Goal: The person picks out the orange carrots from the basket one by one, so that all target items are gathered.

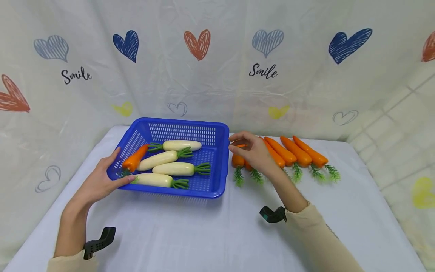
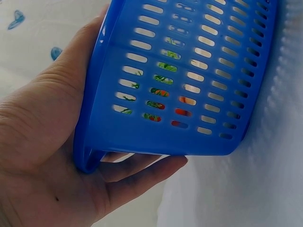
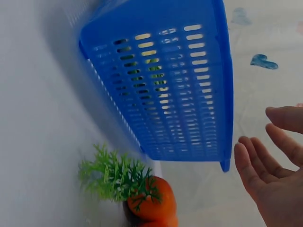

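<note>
A blue perforated basket (image 1: 222, 170) stands on the left half of the table. In it lie several white radishes (image 1: 176, 169) with green stems, and one orange carrot (image 1: 136, 158) at its left end. My left hand (image 1: 96, 181) grips the basket's left corner, thumb over the front rim and fingers along the outer wall, as the left wrist view shows. My right hand (image 1: 253, 151) hovers just off the basket's right rim, fingers loosely bent and holding nothing. A gap shows between its fingertips and the rim in the right wrist view.
Right of the basket, several carrots (image 1: 299, 153) with leafy green tops lie in a row, some partly hidden behind my right hand. A white cloth (image 1: 217, 234) covers the table. Behind it hangs a sheet (image 1: 231, 83) printed with hearts.
</note>
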The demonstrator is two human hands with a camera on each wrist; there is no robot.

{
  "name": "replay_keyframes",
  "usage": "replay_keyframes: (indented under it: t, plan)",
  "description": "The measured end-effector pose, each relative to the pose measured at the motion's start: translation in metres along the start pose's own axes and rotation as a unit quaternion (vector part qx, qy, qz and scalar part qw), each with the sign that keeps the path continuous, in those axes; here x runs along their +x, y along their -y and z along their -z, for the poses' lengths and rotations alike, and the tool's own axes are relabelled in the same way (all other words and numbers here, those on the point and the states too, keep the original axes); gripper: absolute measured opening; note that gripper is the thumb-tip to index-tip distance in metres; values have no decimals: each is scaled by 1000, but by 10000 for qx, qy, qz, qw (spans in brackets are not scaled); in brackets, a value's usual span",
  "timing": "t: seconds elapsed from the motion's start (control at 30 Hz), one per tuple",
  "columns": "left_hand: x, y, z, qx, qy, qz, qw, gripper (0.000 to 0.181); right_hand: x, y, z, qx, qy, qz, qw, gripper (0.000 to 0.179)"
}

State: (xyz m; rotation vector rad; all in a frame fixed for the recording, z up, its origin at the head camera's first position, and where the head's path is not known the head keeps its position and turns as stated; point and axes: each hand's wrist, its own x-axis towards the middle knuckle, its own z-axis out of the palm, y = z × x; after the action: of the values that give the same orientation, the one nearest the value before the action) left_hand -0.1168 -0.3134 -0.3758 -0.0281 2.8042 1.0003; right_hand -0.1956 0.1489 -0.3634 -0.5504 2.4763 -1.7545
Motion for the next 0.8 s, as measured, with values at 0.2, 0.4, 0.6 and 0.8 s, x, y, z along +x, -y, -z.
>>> replay_keyframes:
  t: [0.2, 0.4, 0.6, 0.8]
  plan:
    - [1, 0, 0, 13, -9, 8, 10000, 115, 3, 2, -12, 182, 66, 241, 9995, 31]
    - [0, 0, 0, 18, -27, -2, 10000, 114, 5, 7, -25, 193, 260, 354, 9988, 30]
    - [-1, 1, 0, 15, -26, 11, 10000, 114, 9, 13, -36, 230, 337, 376, 9985, 29]
    - [0, 0, -1, 8, -5, 22, 10000, 114, 11, 19, -49, 301, 473, 377, 9977, 30]
